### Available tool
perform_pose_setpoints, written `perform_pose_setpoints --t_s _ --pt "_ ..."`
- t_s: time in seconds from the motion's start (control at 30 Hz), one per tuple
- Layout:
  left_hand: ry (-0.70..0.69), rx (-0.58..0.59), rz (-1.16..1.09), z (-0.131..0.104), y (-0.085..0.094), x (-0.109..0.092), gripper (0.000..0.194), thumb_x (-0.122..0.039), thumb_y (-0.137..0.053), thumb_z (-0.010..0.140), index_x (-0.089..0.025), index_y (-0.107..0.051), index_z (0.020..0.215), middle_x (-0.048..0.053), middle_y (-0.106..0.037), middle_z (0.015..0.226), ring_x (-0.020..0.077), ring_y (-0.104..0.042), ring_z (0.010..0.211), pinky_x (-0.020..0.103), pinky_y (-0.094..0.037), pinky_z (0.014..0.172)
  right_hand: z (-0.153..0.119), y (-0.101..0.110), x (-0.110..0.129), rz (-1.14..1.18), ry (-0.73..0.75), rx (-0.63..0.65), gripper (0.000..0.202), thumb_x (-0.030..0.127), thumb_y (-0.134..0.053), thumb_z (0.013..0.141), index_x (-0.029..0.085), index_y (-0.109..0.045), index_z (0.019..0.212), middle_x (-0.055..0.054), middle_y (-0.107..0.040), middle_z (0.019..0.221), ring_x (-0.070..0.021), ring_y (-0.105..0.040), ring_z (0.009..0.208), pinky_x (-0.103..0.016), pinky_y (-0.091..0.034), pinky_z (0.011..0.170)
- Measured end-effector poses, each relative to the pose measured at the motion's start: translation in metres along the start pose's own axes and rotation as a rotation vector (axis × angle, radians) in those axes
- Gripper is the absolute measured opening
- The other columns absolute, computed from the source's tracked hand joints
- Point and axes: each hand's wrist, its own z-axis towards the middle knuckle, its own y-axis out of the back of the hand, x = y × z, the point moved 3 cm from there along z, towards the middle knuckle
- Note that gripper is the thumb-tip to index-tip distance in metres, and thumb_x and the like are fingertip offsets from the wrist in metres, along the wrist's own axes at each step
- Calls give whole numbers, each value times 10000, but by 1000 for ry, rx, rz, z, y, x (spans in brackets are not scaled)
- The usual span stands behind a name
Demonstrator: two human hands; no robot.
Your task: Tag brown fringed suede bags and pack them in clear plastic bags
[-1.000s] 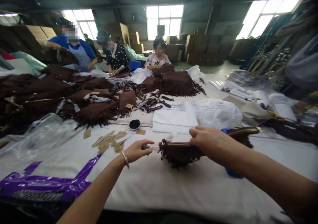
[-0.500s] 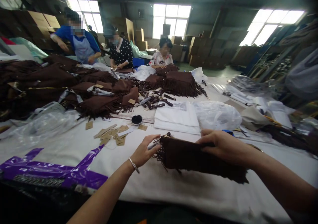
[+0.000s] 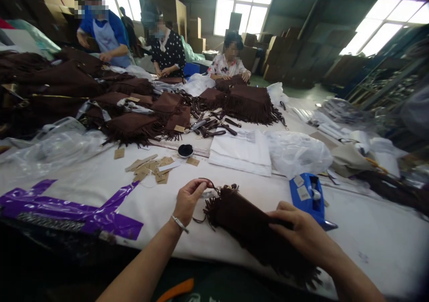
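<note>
A dark brown fringed pouch (image 3: 248, 219) is held over the near side of the white-covered table, tilted down to the right. My right hand (image 3: 296, 230) grips its upper edge, thumb and fingers closed on the fabric. At the pouch's left end, my left hand (image 3: 191, 199) pinches a thin dark strap that runs to the corner near the zip. A whitish tag or wrapper shows just beside those fingertips; what it is I cannot make out. Fringe strands hang from the pouch's left end and lower edge.
Brown cardboard tags (image 3: 157, 169) and a small dish of black stuff (image 3: 185, 150) lie ahead. Beyond are white sheets (image 3: 239, 152), a clear plastic bag (image 3: 298, 152) and piled fringed bags (image 3: 250, 101). A blue tape dispenser (image 3: 306, 195) stands right. Co-workers (image 3: 167, 54) work across the table.
The pouch has tilted further, its right end lower and nearer me. My left hand has shifted left, now pinching the strap. The blue tape dispenser has come into fuller view.
</note>
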Motion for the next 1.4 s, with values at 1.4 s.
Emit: perform_pose_setpoints --t_s 1.4 --pt "-207 641 632 57 -19 -19 246 -323 -626 790 -144 -547 643 -27 -507 663 121 -480 652 221 -389 620 4 66 28 -312 285 -152 224 257 -543 873 303 -662 1057 -18 -573 827 -144 -575 777 -251 -473 674"
